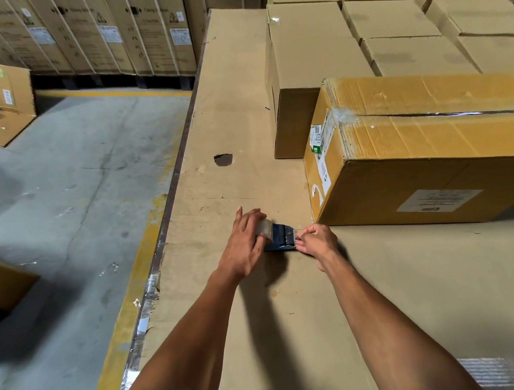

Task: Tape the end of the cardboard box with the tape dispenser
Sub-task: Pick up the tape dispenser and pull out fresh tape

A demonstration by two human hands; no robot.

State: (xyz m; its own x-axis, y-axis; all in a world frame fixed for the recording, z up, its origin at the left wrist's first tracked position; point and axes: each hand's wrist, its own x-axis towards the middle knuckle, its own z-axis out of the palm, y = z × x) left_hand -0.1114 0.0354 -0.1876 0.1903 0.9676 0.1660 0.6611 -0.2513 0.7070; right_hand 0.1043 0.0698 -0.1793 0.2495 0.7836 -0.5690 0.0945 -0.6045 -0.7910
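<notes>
Both hands are busy with the tape dispenser (pixel 278 235), which lies low on the cardboard-covered bench (pixel 240 116) — so the step in hand looks like getting the tape ready, not yet laying it on the box. The left hand (pixel 244 244) is curled over the clear roll at the dispenser's left end, gripping it; the right hand (pixel 315 241) has its fingertips (pixel 299 241) pinched together at the blue cutter end, apparently on the loose tape tab (the tab itself is too thin and blurred to be sure of). The dispenser's long axis runs left to right between the two hands, roll toward the left hand, cutter toward the right and pointing at the box. The cardboard box (pixel 430 149) sits just beyond and to the right of the right hand, its near lower corner close to that hand's fingers but apart from them; its long axis runs away to the right, and the labelled end faces left, toward the hands. Tape already shows along its top seam and over the upper edge of that end. The next move, as I judge it, calls for freeing a length of tape, lifting the dispenser up to the end face, and pressing the tab down firmly before drawing across.
</notes>
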